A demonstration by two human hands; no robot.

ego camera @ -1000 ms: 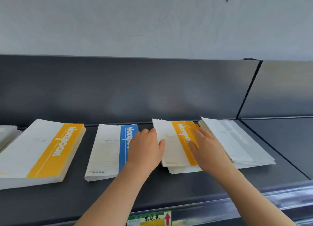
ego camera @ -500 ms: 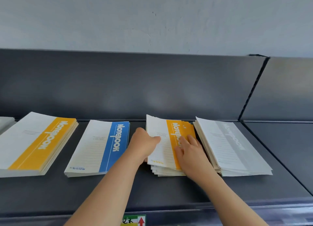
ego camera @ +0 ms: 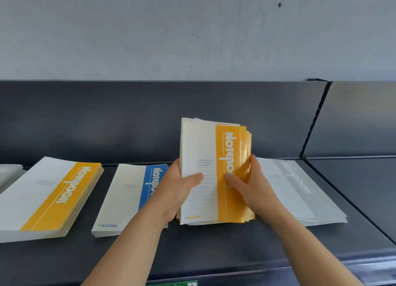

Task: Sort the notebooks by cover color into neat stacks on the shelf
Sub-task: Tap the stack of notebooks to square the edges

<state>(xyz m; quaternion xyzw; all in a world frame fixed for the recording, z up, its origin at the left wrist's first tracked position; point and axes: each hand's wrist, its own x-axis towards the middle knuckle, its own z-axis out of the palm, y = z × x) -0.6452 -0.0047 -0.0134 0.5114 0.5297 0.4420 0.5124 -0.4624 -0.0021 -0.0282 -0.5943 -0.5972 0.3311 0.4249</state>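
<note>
Head view showed the yellow notebooks (ego camera: 214,172), flat on the shelf (ego camera: 214,249) half a second earlier, now tilted upright between both hands: left hand (ego camera: 175,191) and right hand (ego camera: 250,185) each gripped an edge, thumbs across the cover.

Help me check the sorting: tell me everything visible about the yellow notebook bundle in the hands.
The bundle of yellow notebooks is several thin paper books, cream covers with a yellow band reading Notebook in white. It is tilted up, edges unevenly fanned, over the dark shelf; contact is unclear. The left hand grips its left edge, the right hand its right.
</note>
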